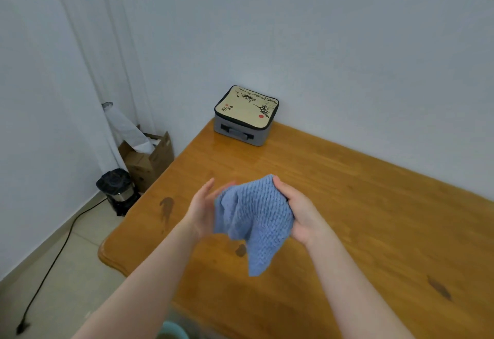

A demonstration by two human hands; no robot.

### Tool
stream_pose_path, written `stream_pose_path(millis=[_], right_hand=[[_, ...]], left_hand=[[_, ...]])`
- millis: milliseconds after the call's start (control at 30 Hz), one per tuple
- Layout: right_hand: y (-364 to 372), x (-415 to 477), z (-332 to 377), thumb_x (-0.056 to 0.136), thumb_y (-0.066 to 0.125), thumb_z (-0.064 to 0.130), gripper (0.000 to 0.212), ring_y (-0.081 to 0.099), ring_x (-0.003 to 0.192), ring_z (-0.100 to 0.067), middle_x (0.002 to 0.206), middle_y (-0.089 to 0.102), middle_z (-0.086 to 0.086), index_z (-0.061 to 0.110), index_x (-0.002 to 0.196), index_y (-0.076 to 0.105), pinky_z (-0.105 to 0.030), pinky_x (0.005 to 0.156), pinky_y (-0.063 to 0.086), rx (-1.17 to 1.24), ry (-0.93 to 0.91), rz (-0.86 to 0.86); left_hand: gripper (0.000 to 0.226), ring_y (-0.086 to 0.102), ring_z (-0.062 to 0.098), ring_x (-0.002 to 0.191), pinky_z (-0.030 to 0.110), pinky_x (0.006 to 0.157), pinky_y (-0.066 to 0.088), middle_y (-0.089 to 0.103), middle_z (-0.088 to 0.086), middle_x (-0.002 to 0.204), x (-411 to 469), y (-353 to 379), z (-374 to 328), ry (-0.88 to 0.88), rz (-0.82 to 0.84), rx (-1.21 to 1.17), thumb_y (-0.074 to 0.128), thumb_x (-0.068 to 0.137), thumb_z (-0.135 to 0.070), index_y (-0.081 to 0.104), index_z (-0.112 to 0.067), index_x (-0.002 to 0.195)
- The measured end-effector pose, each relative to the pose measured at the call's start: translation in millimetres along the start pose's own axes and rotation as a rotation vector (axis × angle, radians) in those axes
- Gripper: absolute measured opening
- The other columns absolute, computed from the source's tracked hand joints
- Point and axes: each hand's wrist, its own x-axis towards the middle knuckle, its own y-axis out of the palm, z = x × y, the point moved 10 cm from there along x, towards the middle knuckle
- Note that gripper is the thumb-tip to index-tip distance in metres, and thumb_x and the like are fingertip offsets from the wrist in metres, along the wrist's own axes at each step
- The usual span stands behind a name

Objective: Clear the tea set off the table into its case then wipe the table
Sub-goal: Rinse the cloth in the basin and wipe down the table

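Two hands are held up over a wooden table [361, 178], with a blue cloth [256, 213] bunched between them. The cloth is gripped by the right hand [298, 211] – the thumb is laid over its upper edge, while the fingers are hidden behind the fabric, so how they curl cannot be told exactly. The left hand [203, 206] is kept released, its fingers nearly straight and its palm turned toward the cloth's left edge; whether it is actually touched cannot be told. One corner of the cloth is left hanging down, clear of the tabletop.

The case [246, 115] is set at the far corner of the table, just beside the wall [347, 44], with its lid closed and its handle turned toward the camera. Three dark marks [167, 206] are seen on the wood – one left of the hands, one under the cloth's hanging corner, one far right. On the floor left of the table, a cardboard box [149, 160] and a black appliance [117, 191] with a cable [53, 258] are seen.
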Motion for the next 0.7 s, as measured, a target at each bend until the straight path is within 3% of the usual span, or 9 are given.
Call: stream_pose_path(millis=[33,100,133,233,300,433,500,600,700], right_hand=[[5,0,-2,0.091,0.062,0.028,0.028,0.068,0.086,-0.028,0.096,0.07,-0.016,0.003,0.101,0.067,-0.043,0.081,0.052,0.101,0.019,0.017],[16,-1,-1,0.084,0.066,0.02,0.026,0.067,0.088,-0.029,0.099,0.069,-0.017,0.001,0.102,0.067,-0.044,0.083,0.051,0.223,0.007,0.055],[19,-1,0,0.081,0.066,0.016,0.029,0.068,0.09,-0.03,0.102,0.069,-0.018,0.0,0.106,0.065,-0.043,0.083,0.052,0.27,-0.004,0.061],[16,2,-2,0.079,0.066,0.009,0.053,0.065,0.101,-0.033,0.119,0.063,-0.023,-0.002,0.13,0.052,-0.045,0.088,0.053,0.341,0.0,0.046],[-1,7,-3,0.077,0.067,0.006,0.074,0.065,0.102,-0.032,0.126,0.059,-0.021,0.007,0.145,0.038,-0.045,0.084,0.055,0.298,-0.002,-0.028],[-44,8,3,0.083,0.061,-0.004,0.086,0.064,0.1,-0.03,0.118,0.059,-0.016,0.023,0.153,0.019,-0.043,0.074,0.052,0.278,-0.078,-0.208],[-52,5,12,0.086,0.059,-0.005,0.076,0.065,0.102,-0.031,0.119,0.059,-0.015,0.028,0.149,0.032,-0.042,0.075,0.054,0.142,-0.139,-0.216],[-53,4,22,0.084,0.067,-0.002,0.063,0.068,0.101,-0.026,0.12,0.063,-0.011,0.034,0.133,0.053,-0.037,0.076,0.057,-0.239,-0.205,-0.156],[-54,7,26,0.074,0.079,0.003,0.072,0.062,0.107,-0.015,0.121,0.061,0.001,0.031,0.134,0.051,-0.027,0.084,0.053,-0.745,-0.206,-0.094]], left_hand=[[0.059,0.062,0.033,0.114,0.05,0.092,0.049,0.062,0.015,0.128,1,1,17,-0.038,-0.027,-0.051,0.037,0.095,-0.059,0.068,-0.015,0.119],[0.047,0.073,0.02,0.081,0.035,0.075,0.057,0.062,0.014,0.119,0,8,48,-0.07,-0.054,-0.103,0.042,0.1,-0.042,0.073,-0.007,0.098],[0.038,0.072,0.017,0.072,0.031,0.078,0.056,0.061,0.012,0.114,-5,15,61,-0.063,-0.076,-0.11,0.047,0.1,-0.034,0.07,-0.004,0.099],[0.057,0.064,0.032,0.099,0.044,0.109,0.036,0.063,0.018,0.119,-11,48,86,-0.099,0.063,-0.285,0.058,0.088,-0.049,0.062,-0.003,0.122],[0.07,0.057,0.035,0.115,0.046,0.111,0.035,0.055,0.017,0.136,-10,59,75,-0.079,0.144,-0.429,0.055,0.086,-0.06,0.057,-0.008,0.133],[0.092,0.052,0.045,0.121,0.059,0.103,0.039,0.057,0.026,0.13,-7,35,45,-0.025,0.095,-0.345,0.038,0.078,-0.082,0.06,-0.007,0.125],[0.084,0.057,0.043,0.118,0.056,0.1,0.044,0.06,0.023,0.128,-14,32,34,-0.033,0.121,-0.207,0.043,0.08,-0.076,0.066,-0.007,0.122],[0.043,0.065,0.033,0.108,0.044,0.089,0.055,0.066,0.016,0.121,-21,43,16,0.054,0.099,0.159,0.06,0.09,-0.035,0.062,-0.01,0.125],[0.033,0.07,0.029,0.097,0.04,0.077,0.058,0.071,0.015,0.11,-22,42,-10,0.214,-0.051,0.367,0.069,0.085,-0.006,0.063,-0.007,0.118]])
